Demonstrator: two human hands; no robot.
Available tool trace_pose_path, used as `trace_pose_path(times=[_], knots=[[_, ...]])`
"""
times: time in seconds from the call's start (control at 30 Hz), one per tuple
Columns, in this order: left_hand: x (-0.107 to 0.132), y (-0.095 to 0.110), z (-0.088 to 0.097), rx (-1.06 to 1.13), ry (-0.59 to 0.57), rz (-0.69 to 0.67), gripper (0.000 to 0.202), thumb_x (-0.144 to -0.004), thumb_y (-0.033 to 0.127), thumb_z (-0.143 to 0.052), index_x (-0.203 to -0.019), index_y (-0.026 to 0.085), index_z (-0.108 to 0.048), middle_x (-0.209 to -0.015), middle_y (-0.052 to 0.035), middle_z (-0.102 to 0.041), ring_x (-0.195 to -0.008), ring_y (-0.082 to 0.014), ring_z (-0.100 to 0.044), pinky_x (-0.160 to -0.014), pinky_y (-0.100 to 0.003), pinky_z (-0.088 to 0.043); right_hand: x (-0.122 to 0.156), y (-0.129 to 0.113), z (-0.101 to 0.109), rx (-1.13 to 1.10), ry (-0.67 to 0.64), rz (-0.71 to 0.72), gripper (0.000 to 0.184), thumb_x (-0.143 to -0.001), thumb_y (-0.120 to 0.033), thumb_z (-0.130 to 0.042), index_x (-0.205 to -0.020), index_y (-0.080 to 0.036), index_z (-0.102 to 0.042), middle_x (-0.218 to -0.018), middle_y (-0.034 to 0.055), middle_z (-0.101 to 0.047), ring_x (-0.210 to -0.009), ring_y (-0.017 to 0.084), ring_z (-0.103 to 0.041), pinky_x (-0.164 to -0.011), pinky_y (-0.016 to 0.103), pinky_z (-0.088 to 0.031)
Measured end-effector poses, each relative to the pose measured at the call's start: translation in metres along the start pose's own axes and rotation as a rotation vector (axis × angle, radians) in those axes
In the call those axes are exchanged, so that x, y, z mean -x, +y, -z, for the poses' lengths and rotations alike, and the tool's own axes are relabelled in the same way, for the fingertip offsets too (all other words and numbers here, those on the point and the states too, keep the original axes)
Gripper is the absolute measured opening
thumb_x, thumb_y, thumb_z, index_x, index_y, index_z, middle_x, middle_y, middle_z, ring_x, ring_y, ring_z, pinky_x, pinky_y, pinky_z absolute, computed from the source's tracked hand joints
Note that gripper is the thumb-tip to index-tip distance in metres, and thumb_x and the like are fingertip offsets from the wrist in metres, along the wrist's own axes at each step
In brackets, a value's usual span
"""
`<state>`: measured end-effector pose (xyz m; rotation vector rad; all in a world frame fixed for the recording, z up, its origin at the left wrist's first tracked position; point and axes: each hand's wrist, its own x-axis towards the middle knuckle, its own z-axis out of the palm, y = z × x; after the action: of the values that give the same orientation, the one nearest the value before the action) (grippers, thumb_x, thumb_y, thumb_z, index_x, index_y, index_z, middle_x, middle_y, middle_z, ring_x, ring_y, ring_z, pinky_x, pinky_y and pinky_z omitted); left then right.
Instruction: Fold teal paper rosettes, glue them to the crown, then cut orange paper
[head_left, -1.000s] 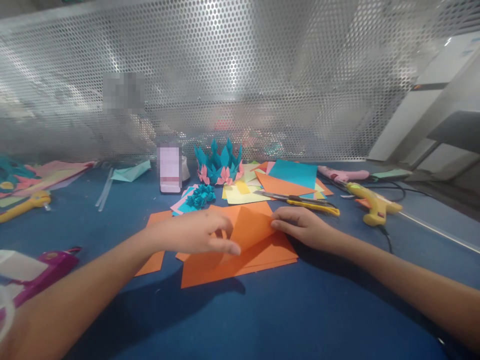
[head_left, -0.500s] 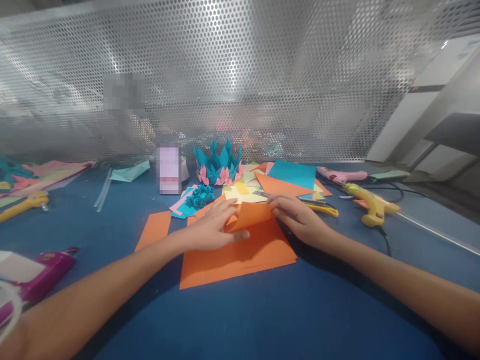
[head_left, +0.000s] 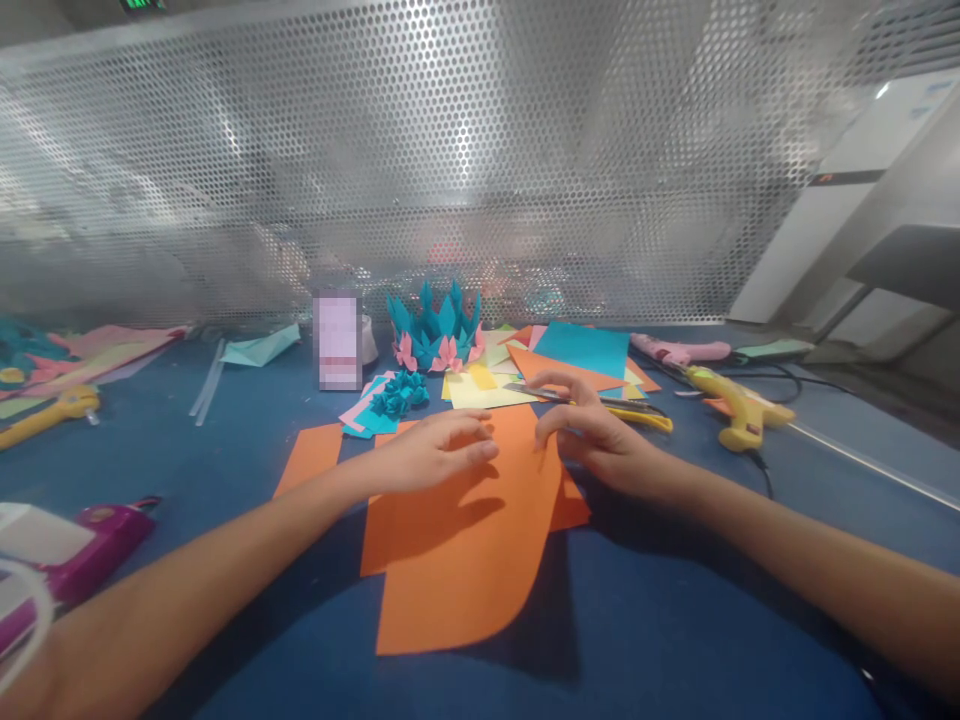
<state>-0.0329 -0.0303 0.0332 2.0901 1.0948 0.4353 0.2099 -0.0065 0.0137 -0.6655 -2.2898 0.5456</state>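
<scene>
An orange sheet of paper (head_left: 465,590), creased and bent up along its right side, lies over another orange sheet (head_left: 571,508) on the blue table. Above its left part hovers my left hand (head_left: 435,450), fingers loosely stretched and holding nothing. My right hand (head_left: 596,430) is at the sheet's right edge with curved, spread fingers; whether a fingertip touches the paper cannot be told. Behind that hand lie scissors (head_left: 637,413) with yellow handles, partly covered by it. A further orange piece (head_left: 307,455) rests to the left of the stack.
A teal paper crown (head_left: 435,325) with pink flowers stands at the back, behind a teal paper flower (head_left: 401,393). Coloured sheets (head_left: 585,350) are piled beside it. Yellow (head_left: 739,405) and pink (head_left: 682,350) glue guns with cords lie right. A purple device (head_left: 105,540) sits left.
The folded-over orange sheet has opened out toward me and now reaches nearer the front of the table. Both hands have let it go; the right fingers have lifted and spread.
</scene>
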Motion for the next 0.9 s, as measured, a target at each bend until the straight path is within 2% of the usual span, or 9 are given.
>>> trace_pose_path(times=[0.13, 0.27, 0.37, 0.5, 0.63, 0.77, 0.83, 0.9], knots=[[-0.002, -0.002, -0.004, 0.294, -0.040, 0.016, 0.029, -0.086, 0.046, -0.049, -0.093, 0.018, -0.053, -0.118, -0.0086, -0.055, -0.102, -0.0171, -0.056, -0.092, -0.035, -0.042, -0.001, -0.003, -0.001, -0.063, 0.053, -0.040, 0.020, -0.091, -0.031, -0.042, -0.081, -0.026, -0.059, -0.125, 0.0050, -0.039, -0.128, 0.023, -0.034, -0.105, 0.043, -0.033], [0.000, 0.001, -0.008, 0.454, -0.096, 0.041, 0.025, -0.083, 0.039, -0.057, -0.095, 0.019, -0.051, -0.110, -0.0071, -0.057, -0.094, -0.0149, -0.058, -0.087, -0.034, -0.044, -0.003, -0.005, -0.003, -0.096, 0.060, -0.052, 0.021, -0.091, -0.033, -0.043, -0.080, -0.026, -0.059, -0.126, 0.0047, -0.040, -0.129, 0.023, -0.032, -0.107, 0.045, -0.030], [0.003, 0.003, -0.010, 0.430, -0.144, 0.064, 0.028, -0.080, 0.041, -0.060, -0.096, 0.020, -0.052, -0.105, -0.0049, -0.057, -0.090, -0.0141, -0.055, -0.081, -0.030, -0.045, -0.003, -0.004, -0.004, -0.114, 0.051, -0.026, 0.018, -0.090, -0.035, -0.046, -0.080, -0.026, -0.059, -0.127, 0.0045, -0.040, -0.129, 0.024, -0.032, -0.108, 0.047, -0.027], [0.004, 0.006, -0.012, 0.273, -0.123, 0.008, 0.026, -0.083, 0.044, -0.054, -0.090, 0.019, -0.053, -0.099, -0.0025, -0.055, -0.070, -0.0096, -0.049, -0.066, -0.025, -0.043, -0.002, -0.003, -0.004, -0.195, 0.048, -0.043, 0.015, -0.085, -0.039, -0.054, -0.084, -0.026, -0.060, -0.132, 0.0047, -0.035, -0.131, 0.026, -0.028, -0.106, 0.044, -0.032], [0.002, 0.007, -0.014, 0.391, -0.123, -0.002, 0.021, -0.084, 0.039, -0.055, -0.090, 0.019, -0.054, -0.093, -0.0020, -0.057, -0.074, -0.0106, -0.053, -0.069, -0.025, -0.043, -0.001, -0.010, 0.000, -0.213, 0.017, -0.019, 0.017, -0.086, -0.039, -0.053, -0.081, -0.025, -0.060, -0.131, 0.0046, -0.035, -0.132, 0.024, -0.027, -0.105, 0.041, -0.033], [-0.001, 0.006, -0.017, 0.528, -0.033, 0.065, 0.018, -0.075, 0.029, -0.066, -0.084, 0.016, -0.057, -0.083, -0.0024, -0.061, -0.076, -0.0127, -0.058, -0.071, -0.026, -0.044, -0.003, -0.011, 0.001, -0.180, 0.041, -0.051, 0.016, -0.079, -0.041, -0.062, -0.083, -0.026, -0.060, -0.129, 0.0062, -0.039, -0.131, 0.026, -0.030, -0.105, 0.041, -0.033], [-0.002, 0.003, -0.018, 0.573, 0.047, 0.083, 0.016, -0.074, 0.026, -0.067, -0.081, 0.015, -0.059, -0.081, -0.0025, -0.062, -0.076, -0.0121, -0.058, -0.074, -0.026, -0.045, -0.004, -0.004, -0.001, -0.175, 0.087, -0.082, 0.025, -0.078, -0.044, -0.061, -0.097, -0.028, -0.059, -0.129, 0.0068, -0.044, -0.129, 0.026, -0.035, -0.102, 0.041, -0.037], [-0.002, 0.000, -0.018, 0.605, 0.150, 0.118, 0.016, -0.073, 0.026, -0.068, -0.083, 0.015, -0.061, -0.086, -0.0035, -0.065, -0.081, -0.0125, -0.060, -0.078, -0.027, -0.045, -0.004, 0.003, -0.005, -0.174, 0.098, -0.167, 0.035, -0.086, -0.046, -0.047, -0.118, -0.031, -0.050, -0.126, 0.0066, -0.052, -0.117, 0.024, -0.051, -0.092, 0.040, -0.047]])
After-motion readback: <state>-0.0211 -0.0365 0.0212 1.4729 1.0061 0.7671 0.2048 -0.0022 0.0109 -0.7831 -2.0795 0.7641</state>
